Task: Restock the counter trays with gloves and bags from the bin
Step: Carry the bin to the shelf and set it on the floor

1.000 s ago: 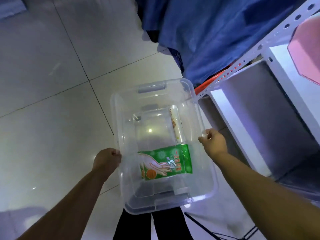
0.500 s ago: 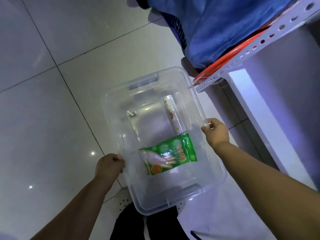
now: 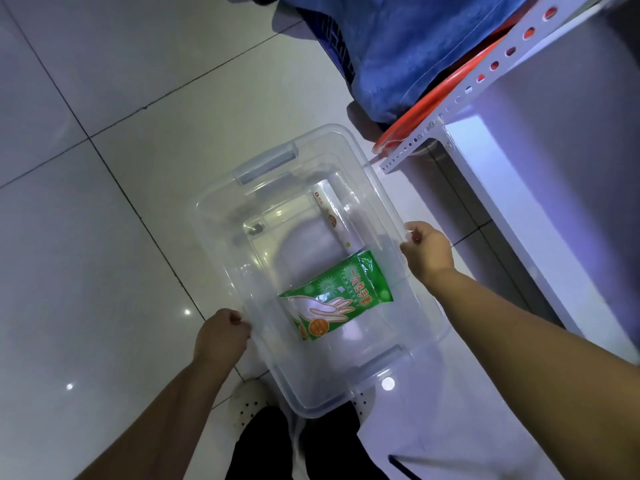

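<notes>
Left grip (image 3: 221, 336) and right grip (image 3: 427, 251) clutch the bin (image 3: 265, 164); the glove pack (image 3: 337, 296) inside lies nearer the right.

- A storeroom or shop back room, by the look of it: glossy pale floor tiles (image 3: 104, 237) with dark grout lines fill the 9 o'clock side.
- White slotted-angle steel racking (image 3: 498, 58) with a white shelf board (image 3: 512, 216) stands at 2 o'clock.
- A blue cloth (image 3: 415, 46) drapes over an orange rim (image 3: 415, 112) at 1 o'clock.
- At centre, a clear plastic bin (image 3: 221, 258) carries a sealed green pack of gloves (image 3: 346, 292).
</notes>
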Demonstrator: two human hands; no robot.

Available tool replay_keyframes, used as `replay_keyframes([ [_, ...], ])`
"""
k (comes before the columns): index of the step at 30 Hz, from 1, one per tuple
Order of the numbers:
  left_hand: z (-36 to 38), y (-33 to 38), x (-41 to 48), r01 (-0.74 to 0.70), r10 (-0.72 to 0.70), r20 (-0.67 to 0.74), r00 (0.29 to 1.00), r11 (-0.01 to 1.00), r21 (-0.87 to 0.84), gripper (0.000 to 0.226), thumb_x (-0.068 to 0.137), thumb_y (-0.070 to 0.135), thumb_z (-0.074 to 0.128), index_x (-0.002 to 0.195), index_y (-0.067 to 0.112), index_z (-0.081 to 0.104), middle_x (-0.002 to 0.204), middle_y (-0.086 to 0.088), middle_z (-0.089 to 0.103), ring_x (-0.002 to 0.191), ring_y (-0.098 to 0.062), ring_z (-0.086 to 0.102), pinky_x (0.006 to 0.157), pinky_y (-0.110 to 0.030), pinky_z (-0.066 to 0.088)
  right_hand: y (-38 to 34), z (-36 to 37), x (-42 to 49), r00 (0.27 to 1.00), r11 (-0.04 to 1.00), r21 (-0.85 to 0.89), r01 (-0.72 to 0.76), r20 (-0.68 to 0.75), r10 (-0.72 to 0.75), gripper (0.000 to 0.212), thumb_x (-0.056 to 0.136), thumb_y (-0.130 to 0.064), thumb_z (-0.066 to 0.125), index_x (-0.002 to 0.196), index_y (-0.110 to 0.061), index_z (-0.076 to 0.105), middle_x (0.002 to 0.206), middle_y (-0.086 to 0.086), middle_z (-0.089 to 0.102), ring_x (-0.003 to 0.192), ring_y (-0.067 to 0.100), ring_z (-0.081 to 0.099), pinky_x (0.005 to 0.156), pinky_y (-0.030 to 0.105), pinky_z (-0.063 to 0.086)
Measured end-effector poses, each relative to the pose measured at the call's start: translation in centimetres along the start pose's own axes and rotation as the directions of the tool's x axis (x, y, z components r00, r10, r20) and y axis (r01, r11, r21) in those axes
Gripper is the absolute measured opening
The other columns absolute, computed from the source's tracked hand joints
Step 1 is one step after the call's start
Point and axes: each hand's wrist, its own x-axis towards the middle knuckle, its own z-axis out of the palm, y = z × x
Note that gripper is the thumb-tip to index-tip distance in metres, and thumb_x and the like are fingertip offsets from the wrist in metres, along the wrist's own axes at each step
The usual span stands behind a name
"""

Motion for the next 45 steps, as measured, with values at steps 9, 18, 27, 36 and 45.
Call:
replay_keyframes([
  [9, -1.0, 9.3, -10.1, -0.531, 0.615, 0.045, 0.787, 0.639, 0.556, 0.018, 0.086, 0.014, 0.056, 0.101, 0.013, 0.065, 0.102, -0.008, 0.070, 0.091, -0.028, 0.064, 0.072, -0.027, 0.041, -1.1, -12.1, -12.2, 0.967, 0.981, 0.121, 0.149, -0.224, -0.120, 0.026, 0.085, 0.000, 0.058, 0.107, -0.011, 0.064, 0.103, 0.005, 0.060, 0.085, 0.018, 0.056, 0.079, 0.032, 0.050],
  [18, 2.5, 18.8, -22.5, -0.706, 0.728, 0.280, 0.626, 0.377, 0.599, 0.023, 0.086, 0.020, 0.050, 0.104, 0.025, 0.063, 0.113, -0.002, 0.067, 0.101, -0.027, 0.061, 0.078, -0.031, 0.046, 3.1, -27.9, -25.2, 0.814, 0.984, 0.177, 0.006, -0.572, 0.098, 0.026, 0.085, 0.002, 0.053, 0.098, -0.016, 0.067, 0.092, -0.005, 0.057, 0.081, 0.014, 0.057, 0.069, 0.010, 0.038],
  [27, 5.9, 20.2, -30.1, -0.797, 0.741, 0.463, 0.486, 0.158, 0.584, 0.020, 0.090, 0.023, 0.051, 0.106, 0.022, 0.063, 0.100, -0.002, 0.070, 0.086, -0.025, 0.064, 0.062, -0.029, 0.043, 9.0, -34.4, -27.2, 0.471, 0.887, 0.371, -0.275, -0.752, 0.461, 0.022, 0.086, -0.014, 0.057, 0.099, 0.004, 0.060, 0.101, 0.024, 0.059, 0.098, 0.038, 0.049, 0.070, 0.034, 0.031],
  [36, 4.9, 18.3, -29.6, -0.813, 0.698, 0.541, 0.469, 0.103, 0.573, 0.018, 0.089, 0.022, 0.053, 0.102, 0.024, 0.065, 0.094, 0.002, 0.071, 0.080, -0.021, 0.065, 0.062, -0.028, 0.044, 10.9, -35.5, -23.6, 0.610, 0.706, 0.591, -0.391, -0.408, 0.680, 0.043, 0.098, -0.031, 0.035, 0.097, 0.007, 0.056, 0.095, 0.026, 0.058, 0.086, 0.036, 0.055, 0.069, 0.033, 0.036],
  [45, -2.2, 18.5, -26.7, -0.870, 0.674, 0.617, 0.406, 0.079, 0.486, 0.018, 0.088, 0.014, 0.053, 0.097, 0.019, 0.067, 0.099, -0.003, 0.072, 0.088, -0.027, 0.064, 0.072, -0.033, 0.050, 1.9, -27.4, -26.1, 0.697, 0.830, 0.515, -0.214, -0.515, 0.499, 0.027, 0.081, -0.012, 0.059, 0.061, -0.009, 0.041, 0.061, 0.009, 0.044, 0.059, 0.023, 0.044, 0.061, 0.033, 0.037],
])
